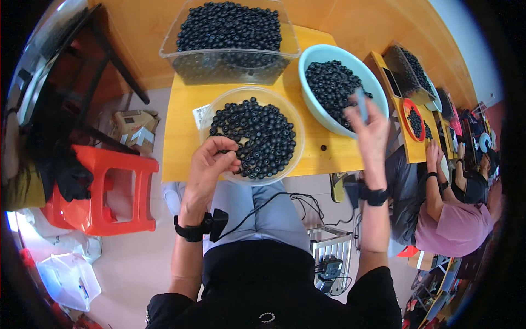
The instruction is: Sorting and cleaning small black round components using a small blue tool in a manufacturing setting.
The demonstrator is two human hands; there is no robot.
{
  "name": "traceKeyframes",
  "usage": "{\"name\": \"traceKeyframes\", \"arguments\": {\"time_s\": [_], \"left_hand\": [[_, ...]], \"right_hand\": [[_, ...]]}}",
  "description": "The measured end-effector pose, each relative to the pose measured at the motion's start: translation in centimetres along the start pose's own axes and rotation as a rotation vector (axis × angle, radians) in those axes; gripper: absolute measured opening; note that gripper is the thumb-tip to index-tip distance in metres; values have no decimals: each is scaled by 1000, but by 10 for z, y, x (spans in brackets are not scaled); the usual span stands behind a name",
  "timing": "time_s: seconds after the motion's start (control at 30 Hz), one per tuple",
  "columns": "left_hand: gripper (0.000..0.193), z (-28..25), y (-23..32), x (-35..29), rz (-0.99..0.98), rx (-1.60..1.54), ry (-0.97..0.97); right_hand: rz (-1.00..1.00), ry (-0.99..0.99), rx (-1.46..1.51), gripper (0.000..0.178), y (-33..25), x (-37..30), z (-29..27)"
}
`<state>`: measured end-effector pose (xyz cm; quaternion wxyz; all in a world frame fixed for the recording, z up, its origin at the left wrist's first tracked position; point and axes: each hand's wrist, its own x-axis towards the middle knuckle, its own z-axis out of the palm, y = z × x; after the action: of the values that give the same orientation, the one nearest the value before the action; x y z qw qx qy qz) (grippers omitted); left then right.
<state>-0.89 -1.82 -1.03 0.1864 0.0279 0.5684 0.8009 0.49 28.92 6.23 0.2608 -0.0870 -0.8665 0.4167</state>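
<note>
My left hand is closed in a pinch over the near left rim of a clear round tub. What lies between its fingertips is hidden or too small to name. Inside the tub are many small round black pieces, several showing a hole like beads. My right hand, smeared by motion, is above the right side of a pale blue basin. A thin, pale blue-grey piece sticks up from its fingers. More of the same black pieces lie in the basin.
A clear rectangular bin heaped with black pieces stands at the back of the yellow table. One loose black piece lies near the front edge. A red stool stands left. To the right, a person in pink sits at another table.
</note>
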Motion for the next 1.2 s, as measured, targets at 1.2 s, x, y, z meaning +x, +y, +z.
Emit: {"name": "traceKeyframes", "arguments": {"time_s": [1.2], "left_hand": [[16, 23, -10, 12, -267, -437, -240]], "right_hand": [[1, -223, 167, 19, -22, -123, 44]]}}
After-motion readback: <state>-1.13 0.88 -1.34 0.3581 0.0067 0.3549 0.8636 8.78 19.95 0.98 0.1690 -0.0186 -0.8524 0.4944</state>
